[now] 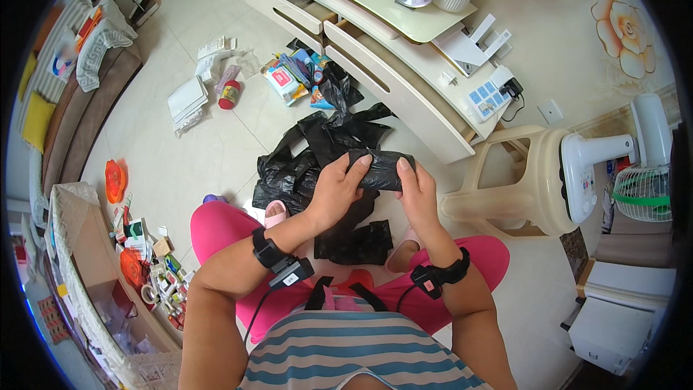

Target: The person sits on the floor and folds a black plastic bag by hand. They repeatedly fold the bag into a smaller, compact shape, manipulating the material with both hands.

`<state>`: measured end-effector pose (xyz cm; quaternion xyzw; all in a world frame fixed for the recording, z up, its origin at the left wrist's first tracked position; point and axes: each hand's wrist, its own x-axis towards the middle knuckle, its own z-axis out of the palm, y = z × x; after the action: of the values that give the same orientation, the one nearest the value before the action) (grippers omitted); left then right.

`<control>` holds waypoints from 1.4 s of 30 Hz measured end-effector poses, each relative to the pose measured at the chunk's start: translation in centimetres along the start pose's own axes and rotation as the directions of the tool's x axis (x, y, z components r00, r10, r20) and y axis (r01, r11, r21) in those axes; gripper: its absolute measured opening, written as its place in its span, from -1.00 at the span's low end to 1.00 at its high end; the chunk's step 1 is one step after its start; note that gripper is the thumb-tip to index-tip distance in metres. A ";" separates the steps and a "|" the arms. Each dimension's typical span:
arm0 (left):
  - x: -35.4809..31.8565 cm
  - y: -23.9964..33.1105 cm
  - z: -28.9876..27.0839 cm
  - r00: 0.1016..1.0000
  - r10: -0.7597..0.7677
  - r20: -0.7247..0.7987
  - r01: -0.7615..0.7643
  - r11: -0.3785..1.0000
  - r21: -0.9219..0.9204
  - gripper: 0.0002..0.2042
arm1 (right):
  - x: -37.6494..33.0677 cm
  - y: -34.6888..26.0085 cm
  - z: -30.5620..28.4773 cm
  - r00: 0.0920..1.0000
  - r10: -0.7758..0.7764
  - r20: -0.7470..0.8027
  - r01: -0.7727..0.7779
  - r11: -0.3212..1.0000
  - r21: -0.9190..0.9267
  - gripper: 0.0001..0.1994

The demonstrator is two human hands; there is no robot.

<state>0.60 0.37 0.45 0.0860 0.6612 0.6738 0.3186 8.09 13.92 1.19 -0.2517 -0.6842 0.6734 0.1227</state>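
Between my two hands is a rolled-up black plastic bag [382,170], held level above the floor in front of my knees. My left hand [338,186] grips its left end, thumb on top. At the right end my right hand [417,186] closes round it the same way, thumb pressed on the plastic. The fingers underneath are mostly hidden. More black plastic bags [289,173] lie spread and crumpled on the floor just beyond and below the roll. One folded black piece [368,242] lies between my feet.
Open drawers [397,87] of a white cabinet jut out ahead. Wipes packs [283,81], a red-capped jar [229,94] and white packets [188,103] lie on the floor. A beige plastic stool [505,180] and fan [577,173] stand right; assorted small items [170,282] lie left.
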 end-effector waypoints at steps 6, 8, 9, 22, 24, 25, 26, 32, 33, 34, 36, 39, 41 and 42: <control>-0.1 0.4 0.2 0.996 -0.063 0.060 0.069 0.992 -0.104 -0.70 | 0.4 1.1 -0.8 0.982 -0.187 0.032 0.190 0.969 -0.159 -0.70; 0.1 0.9 -0.3 0.972 -0.189 0.141 0.215 0.956 -0.199 -0.70 | 0.5 1.3 -0.8 0.955 -0.297 0.025 0.295 0.928 -0.229 -0.71; 0.1 1.0 -0.5 0.951 -0.247 0.184 0.287 0.927 -0.241 -0.70 | 0.5 1.3 -0.8 0.936 -0.351 0.026 0.345 0.901 -0.263 -0.72; 0.1 0.3 0.0 0.994 -0.112 0.013 0.113 0.990 -0.084 -0.68 | 0.2 0.9 -0.5 0.985 -0.164 0.057 0.169 0.982 -0.087 -0.73; 0.0 0.3 0.0 0.997 -0.075 -0.007 0.075 0.997 -0.028 -0.67 | 0.2 0.8 -0.4 0.989 -0.138 0.061 0.141 0.988 -0.057 -0.72; 0.0 0.3 0.0 0.999 -0.041 -0.011 0.041 0.999 -0.006 -0.67 | 0.1 0.6 -0.4 0.990 -0.130 0.060 0.133 0.990 -0.053 -0.72; -0.1 0.2 0.1 1.000 -0.007 -0.015 0.007 1.000 0.015 -0.67 | 0.1 0.5 -0.4 0.991 -0.122 0.058 0.125 0.991 -0.049 -0.72; 0.1 0.9 -0.2 0.976 -0.189 0.110 0.206 0.963 -0.176 -0.72 | 0.3 1.1 -0.8 0.947 -0.319 0.036 0.317 0.915 -0.250 -0.72; 0.1 1.3 -0.3 0.959 -0.241 0.149 0.269 0.940 -0.208 -0.74 | 0.3 1.0 -0.7 0.931 -0.363 0.040 0.358 0.887 -0.293 -0.72; 0.1 1.5 -0.4 0.949 -0.265 0.171 0.301 0.923 -0.240 -0.75 | 0.3 1.0 -0.7 0.918 -0.395 0.036 0.387 0.870 -0.305 -0.72; 0.1 1.7 -0.4 0.926 -0.308 0.220 0.365 0.881 -0.301 -0.76 | 0.3 1.1 -0.6 0.888 -0.458 0.031 0.442 0.834 -0.331 -0.73; 0.5 0.7 -0.5 0.940 -0.263 0.218 0.324 0.888 -0.327 -0.75 | 0.3 1.1 -0.5 0.901 -0.432 0.040 0.423 0.855 -0.299 -0.74; 0.4 0.3 -0.4 0.971 -0.180 0.156 0.216 0.940 -0.265 -0.75 | 0.3 1.4 -0.5 0.940 -0.338 0.041 0.338 0.915 -0.222 -0.73; 0.3 0.1 -0.3 0.983 -0.135 0.127 0.162 0.959 -0.231 -0.75 | 0.3 1.3 -0.5 0.956 -0.289 0.044 0.292 0.939 -0.183 -0.72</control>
<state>0.14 0.27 0.44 0.0337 0.5608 0.7172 0.4123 8.39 14.46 -0.14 -0.1528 -0.7753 0.5824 0.1907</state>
